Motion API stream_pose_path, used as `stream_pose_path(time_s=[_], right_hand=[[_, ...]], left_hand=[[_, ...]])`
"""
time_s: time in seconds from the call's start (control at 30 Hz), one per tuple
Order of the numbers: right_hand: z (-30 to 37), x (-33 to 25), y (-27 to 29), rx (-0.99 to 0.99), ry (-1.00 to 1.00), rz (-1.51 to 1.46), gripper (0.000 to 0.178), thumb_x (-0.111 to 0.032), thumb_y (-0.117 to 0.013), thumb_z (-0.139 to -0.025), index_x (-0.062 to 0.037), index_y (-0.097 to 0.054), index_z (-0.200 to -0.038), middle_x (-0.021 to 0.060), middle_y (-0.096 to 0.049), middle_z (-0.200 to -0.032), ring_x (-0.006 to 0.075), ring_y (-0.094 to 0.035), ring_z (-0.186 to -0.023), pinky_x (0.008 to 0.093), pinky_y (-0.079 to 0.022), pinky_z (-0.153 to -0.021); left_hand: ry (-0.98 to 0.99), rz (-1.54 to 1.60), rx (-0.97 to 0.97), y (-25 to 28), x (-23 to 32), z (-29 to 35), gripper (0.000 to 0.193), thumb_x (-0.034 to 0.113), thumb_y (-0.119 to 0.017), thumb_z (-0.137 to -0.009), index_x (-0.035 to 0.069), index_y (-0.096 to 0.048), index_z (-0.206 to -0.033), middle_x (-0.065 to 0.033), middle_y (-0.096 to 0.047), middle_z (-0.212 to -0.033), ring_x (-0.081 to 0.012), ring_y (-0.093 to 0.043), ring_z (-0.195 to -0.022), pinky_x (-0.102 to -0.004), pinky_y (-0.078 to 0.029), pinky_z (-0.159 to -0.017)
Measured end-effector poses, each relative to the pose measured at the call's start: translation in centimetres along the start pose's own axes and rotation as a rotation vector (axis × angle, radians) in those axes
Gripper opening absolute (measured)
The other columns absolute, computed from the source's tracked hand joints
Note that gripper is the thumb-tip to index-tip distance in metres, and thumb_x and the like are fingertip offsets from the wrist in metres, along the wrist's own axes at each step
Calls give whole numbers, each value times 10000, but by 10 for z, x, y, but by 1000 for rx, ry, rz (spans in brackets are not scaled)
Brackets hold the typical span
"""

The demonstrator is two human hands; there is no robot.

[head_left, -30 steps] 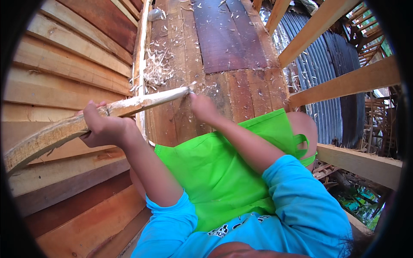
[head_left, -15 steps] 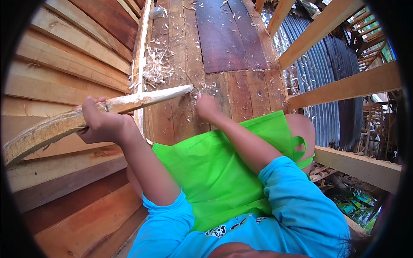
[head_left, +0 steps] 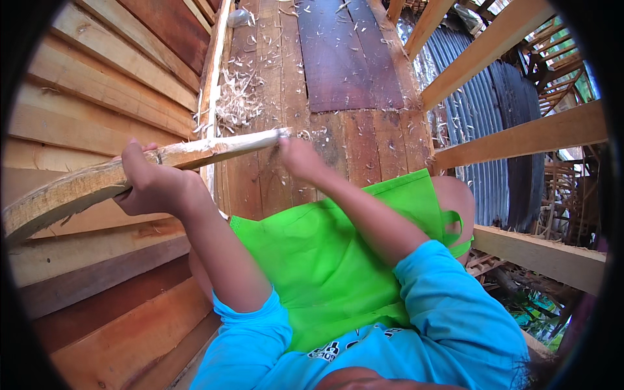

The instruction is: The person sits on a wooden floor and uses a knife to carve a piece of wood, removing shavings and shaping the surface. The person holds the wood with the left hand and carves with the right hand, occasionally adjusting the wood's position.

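— Where is the wooden stick (head_left: 149,170)?
— Slanting over the plank floor (head_left: 325,140); the left hand (head_left: 151,185) has its fingers wrapped round it.
— And the right hand (head_left: 300,158)?
— At the stick's far tip; its fingers can't be made out.
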State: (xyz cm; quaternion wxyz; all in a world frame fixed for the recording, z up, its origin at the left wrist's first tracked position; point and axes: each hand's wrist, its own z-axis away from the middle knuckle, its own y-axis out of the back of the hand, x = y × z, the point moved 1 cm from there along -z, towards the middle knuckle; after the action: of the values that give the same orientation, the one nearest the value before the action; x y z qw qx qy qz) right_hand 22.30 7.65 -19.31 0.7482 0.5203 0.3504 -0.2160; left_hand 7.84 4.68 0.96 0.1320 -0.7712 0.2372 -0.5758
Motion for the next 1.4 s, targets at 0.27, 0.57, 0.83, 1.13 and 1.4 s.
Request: stream_pose_path(time_s=[0.27,0.57,0.83,1.13,1.4], right_hand=[[0,-4,8,-63,-93,-99,472,-303,-301,-1015,45,-600,-907,271,-633,-845,423,-620,-814,517,-477,-799],[14,-11,6,14,41,-128,488,-325,-340,-1007,67,-607,-889,293,-626,-781,452,-618,-780,527,-477,-759],[5,4,4,25,47,-23,470,-298,-315,-1011,24,-629,-872,252,-642,-805,408,-637,-755,501,-498,-754],[-7,15,0,54,108,-22,456,-298,-330,-998,3,-658,-895,266,-642,-849,422,-638,-809,532,-489,-772],[2,-10,14,-55,40,-102,441,-311,-363,-988,19,-647,-921,268,-647,-889,396,-642,-872,489,-492,-826]], left_hand=[[5,-1,-22,3,4,5,223,-10,-638,-710,-82,-514,-881,-105,-549,-765,-169,-529,-636,-312,-454,-579],[-18,-5,-20,3,0,2,184,-7,-616,-701,-54,-526,-854,-94,-547,-738,-165,-517,-633,-300,-439,-602],[-5,8,-32,0,4,6,188,-8,-636,-710,-44,-525,-858,-92,-552,-757,-164,-519,-633,-301,-439,-600],[1,29,-35,2,-3,3,222,5,-658,-710,-64,-533,-881,-100,-557,-763,-172,-518,-618,-313,-451,-581],[-22,2,-45,9,-4,-2,151,-3,-644,-713,-34,-542,-820,-89,-552,-749,-161,-510,-608,-292,-442,-569]])
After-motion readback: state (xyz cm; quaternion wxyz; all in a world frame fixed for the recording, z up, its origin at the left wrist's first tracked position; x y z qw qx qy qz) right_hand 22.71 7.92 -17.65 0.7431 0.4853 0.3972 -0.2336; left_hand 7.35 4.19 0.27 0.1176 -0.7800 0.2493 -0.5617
